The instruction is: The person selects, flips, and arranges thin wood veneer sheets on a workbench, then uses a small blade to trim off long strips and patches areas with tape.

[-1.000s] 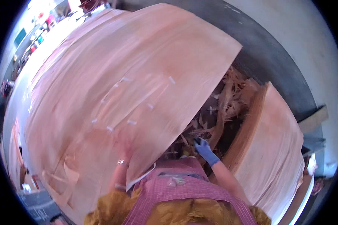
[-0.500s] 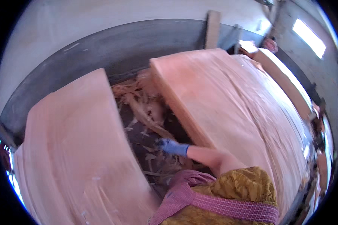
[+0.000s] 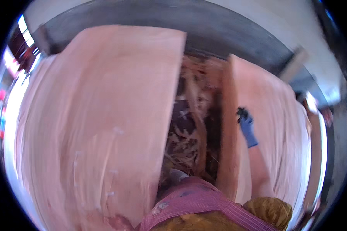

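My right hand [image 3: 246, 124] wears a blue glove with black fingers. It is over the stack of thin wood veneer sheets [image 3: 273, 104] on the right, close to that stack's inner edge. Its fingers look loosely apart and nothing shows in them, though motion softens the outline. Whether it touches the top sheet is hard to tell. A second, broad veneer stack [image 3: 123, 84] fills the left side. No clear part of my left hand shows; a reddish patch at the lower edge of the left stack is too blurred to name.
Between the stacks runs a narrow gap littered with torn veneer strips [image 3: 185, 142]. A dark-grey lower wall [image 3: 142, 14] curves behind both stacks. One plank [image 3: 295, 63] leans against it at the right. My checked pink apron [image 3: 192, 192] is close to the gap's near end.
The view has swung to the right-hand tilt, bringing more of the left stack in. My right hand has gone from over the gap to above the right stack.
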`<state>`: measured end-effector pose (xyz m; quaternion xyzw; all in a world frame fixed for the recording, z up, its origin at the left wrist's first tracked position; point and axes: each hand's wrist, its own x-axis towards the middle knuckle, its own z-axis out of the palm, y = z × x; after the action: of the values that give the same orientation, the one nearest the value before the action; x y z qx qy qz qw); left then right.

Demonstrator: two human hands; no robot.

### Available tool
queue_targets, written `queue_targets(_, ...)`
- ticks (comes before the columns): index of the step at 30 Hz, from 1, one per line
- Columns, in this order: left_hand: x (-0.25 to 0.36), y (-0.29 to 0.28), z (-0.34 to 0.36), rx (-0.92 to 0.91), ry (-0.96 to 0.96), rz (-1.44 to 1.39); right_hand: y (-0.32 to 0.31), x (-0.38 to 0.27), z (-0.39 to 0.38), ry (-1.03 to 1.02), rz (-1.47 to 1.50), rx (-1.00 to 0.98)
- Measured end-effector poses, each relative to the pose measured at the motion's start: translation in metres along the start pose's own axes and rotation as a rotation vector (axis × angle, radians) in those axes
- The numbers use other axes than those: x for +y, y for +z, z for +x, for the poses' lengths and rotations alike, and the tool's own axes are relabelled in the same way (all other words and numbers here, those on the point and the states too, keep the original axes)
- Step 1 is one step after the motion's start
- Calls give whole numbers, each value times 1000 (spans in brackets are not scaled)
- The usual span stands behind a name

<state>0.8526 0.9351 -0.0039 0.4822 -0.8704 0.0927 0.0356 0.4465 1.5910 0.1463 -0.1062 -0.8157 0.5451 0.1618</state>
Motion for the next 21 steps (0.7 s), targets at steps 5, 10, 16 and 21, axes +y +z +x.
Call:
queue_targets(5, -71, 23, -87, 126, -98, 87, 288, -43, -16, -653, -723, -598)
queue_targets(10, -51, 12, -62, -31, -134, -220, 476, -35, 56, -1097, -543, -491)
queue_targets(16, -68, -3, -80, -169, -628, -157, 530, -22, 77, -955, -799, -731)
queue_targets(21, -62, -1, -78, -187, -610, -224, 515, 1, 89, -1026, -825, -742)
